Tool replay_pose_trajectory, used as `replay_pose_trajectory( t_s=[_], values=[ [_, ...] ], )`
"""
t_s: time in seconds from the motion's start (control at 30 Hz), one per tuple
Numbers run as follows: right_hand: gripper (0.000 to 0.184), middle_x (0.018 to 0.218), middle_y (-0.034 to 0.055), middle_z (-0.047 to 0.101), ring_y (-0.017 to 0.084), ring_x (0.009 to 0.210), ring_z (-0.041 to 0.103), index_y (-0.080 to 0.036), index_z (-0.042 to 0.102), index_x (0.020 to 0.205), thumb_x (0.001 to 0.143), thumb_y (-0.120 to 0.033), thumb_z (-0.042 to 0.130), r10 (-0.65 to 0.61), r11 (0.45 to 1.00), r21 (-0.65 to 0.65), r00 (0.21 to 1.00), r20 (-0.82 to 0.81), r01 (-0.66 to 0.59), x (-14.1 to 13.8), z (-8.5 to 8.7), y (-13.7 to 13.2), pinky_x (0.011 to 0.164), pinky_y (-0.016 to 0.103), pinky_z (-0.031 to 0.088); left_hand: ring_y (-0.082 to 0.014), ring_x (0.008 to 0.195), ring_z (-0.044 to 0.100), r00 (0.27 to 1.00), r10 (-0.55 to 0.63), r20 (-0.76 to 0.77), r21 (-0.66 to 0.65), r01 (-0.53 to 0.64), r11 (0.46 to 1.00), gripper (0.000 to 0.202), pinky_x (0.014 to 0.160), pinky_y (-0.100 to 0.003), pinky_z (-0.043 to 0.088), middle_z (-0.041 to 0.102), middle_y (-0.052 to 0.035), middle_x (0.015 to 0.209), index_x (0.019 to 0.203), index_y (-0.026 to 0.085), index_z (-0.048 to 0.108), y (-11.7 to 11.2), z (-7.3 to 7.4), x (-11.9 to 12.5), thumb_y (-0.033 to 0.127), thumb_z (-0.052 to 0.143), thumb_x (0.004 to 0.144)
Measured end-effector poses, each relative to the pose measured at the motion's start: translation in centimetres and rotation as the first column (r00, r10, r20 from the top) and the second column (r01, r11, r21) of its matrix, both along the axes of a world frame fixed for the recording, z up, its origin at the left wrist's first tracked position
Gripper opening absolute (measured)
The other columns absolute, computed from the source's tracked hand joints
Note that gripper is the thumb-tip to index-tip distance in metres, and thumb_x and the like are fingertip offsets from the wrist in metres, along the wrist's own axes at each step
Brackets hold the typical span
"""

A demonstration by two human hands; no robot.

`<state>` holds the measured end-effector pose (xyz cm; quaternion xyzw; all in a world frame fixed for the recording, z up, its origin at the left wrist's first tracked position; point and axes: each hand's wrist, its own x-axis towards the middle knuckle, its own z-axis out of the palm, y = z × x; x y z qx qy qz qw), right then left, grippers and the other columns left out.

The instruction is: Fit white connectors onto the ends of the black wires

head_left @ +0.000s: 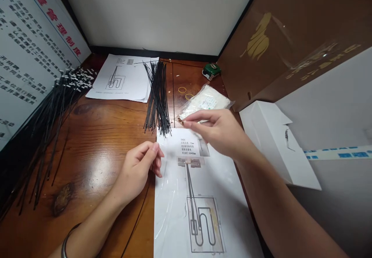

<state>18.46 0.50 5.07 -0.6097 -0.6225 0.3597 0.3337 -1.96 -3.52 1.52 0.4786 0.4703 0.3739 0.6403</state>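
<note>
My left hand (141, 166) rests at the left edge of a clear plastic bag (174, 161) lying over a printed drawing sheet (209, 211), its fingers pinched on the bag's edge. My right hand (221, 130) hovers above the bag's white label (188, 146), thumb and forefinger pinched on a tiny dark part (180, 122) that I cannot make out. Just behind that hand lies a plastic packet of small white pieces (206, 102). A bundle of black wires (157, 95) lies on the wooden table (99, 141) beyond the sheet.
A second drawing sheet (122, 78) lies at the back. More black wires with white tips (55, 110) lean along the left wall poster. A green tape measure (211, 70), rubber bands (182, 90), a white box (276, 141) and a brown cardboard panel (290, 37) stand right.
</note>
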Motion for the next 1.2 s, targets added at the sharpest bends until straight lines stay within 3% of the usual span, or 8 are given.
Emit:
replay_pose_trajectory(
  t_s=[0.07,0.13,0.3,0.5,0.73,0.93,1.2],
  values=[
    [0.018,0.064,0.0008,0.064,0.007,0.042,0.042,-0.016,0.073,0.078,0.076,-0.033,0.068,0.131,0.975,-0.153,0.973,-0.19,-0.161,-1.3,0.6,-0.7,0.04,0.023,0.032,-0.0086,0.047,0.054,1.0,0.015,-0.005,0.021,-0.015,1.0,0.028,0.049,-0.021,0.047,0.053,0.0043,0.056,0.078,0.015,0.06,0.0,-0.1,0.0,0.042,0.056,0.087],
    [0.019,0.065,0.0002,0.064,0.004,0.039,0.038,-0.016,0.072,0.079,0.075,-0.034,0.07,0.16,0.941,-0.24,0.939,-0.304,-0.237,-2.2,0.7,-1.1,0.035,0.02,0.028,-0.0093,0.046,0.054,1.0,0.025,0.008,0.026,-0.026,0.999,0.023,0.049,-0.021,0.047,0.053,0.0055,0.053,0.09,0.016,0.061,0.0,-0.2,0.1,0.039,0.057,0.087],
    [0.016,0.071,0.0017,0.07,0.002,0.035,0.038,-0.016,0.066,0.078,0.071,-0.029,0.073,0.079,0.92,-0.321,0.908,-0.412,-0.225,-3.3,-0.3,-1.2,0.033,0.02,0.027,-0.0086,0.048,0.056,0.998,0.064,0.008,0.065,-0.064,0.996,0.02,0.05,-0.021,0.047,0.062,0.0018,0.066,0.092,0.016,0.061,0.2,-0.2,0.1,0.034,0.06,0.086],
    [0.016,0.061,-0.0028,0.062,0.003,0.042,0.036,-0.017,0.07,0.073,0.071,-0.032,0.074,0.048,0.953,-0.238,0.865,-0.499,-0.19,-3.8,-1.7,-0.8,0.038,0.02,0.025,-0.0083,0.051,0.056,0.995,0.096,-0.015,0.092,-0.094,0.991,0.02,0.052,-0.022,0.048,0.063,0.0,0.073,0.082,0.015,0.063,0.1,-0.2,0.0,0.034,0.06,0.086],
    [0.016,0.064,-0.0014,0.061,0.006,0.052,0.044,-0.019,0.074,0.073,0.071,-0.034,0.075,0.058,0.956,-0.21,0.831,-0.554,-0.207,-4.2,-2.8,-0.9,0.045,0.022,0.03,-0.0088,0.048,0.057,0.993,0.114,0.018,0.078,-0.115,0.99,0.018,0.051,-0.021,0.048,0.064,0.0018,0.065,0.091,0.015,0.061,-0.1,-0.2,-0.1,0.032,0.062,0.085],
    [0.019,0.053,-0.0056,0.052,0.005,0.045,0.039,-0.018,0.07,0.072,0.07,-0.035,0.077,0.087,0.939,-0.223,0.806,-0.585,-0.263,-4.2,-2.8,-1.0,0.041,0.021,0.028,-0.0082,0.048,0.057,0.987,0.162,-0.003,0.108,-0.161,0.981,0.018,0.05,-0.02,0.048,0.065,0.0011,0.067,0.084,0.014,0.062,0.1,-0.3,0.0,0.032,0.064,0.083],
    [0.017,0.042,-0.011,0.04,0.003,0.033,0.028,-0.018,0.067,0.08,0.073,-0.032,0.074,0.152,0.908,-0.269,0.851,-0.502,-0.32,-3.8,-2.5,-1.1,0.03,0.019,0.02,-0.0093,0.049,0.057,0.983,0.183,-0.016,0.109,-0.181,0.977,0.019,0.05,-0.022,0.049,0.064,0.0007,0.067,0.082,0.015,0.061,0.0,-0.5,-0.1,0.034,0.065,0.083]
  ],
)
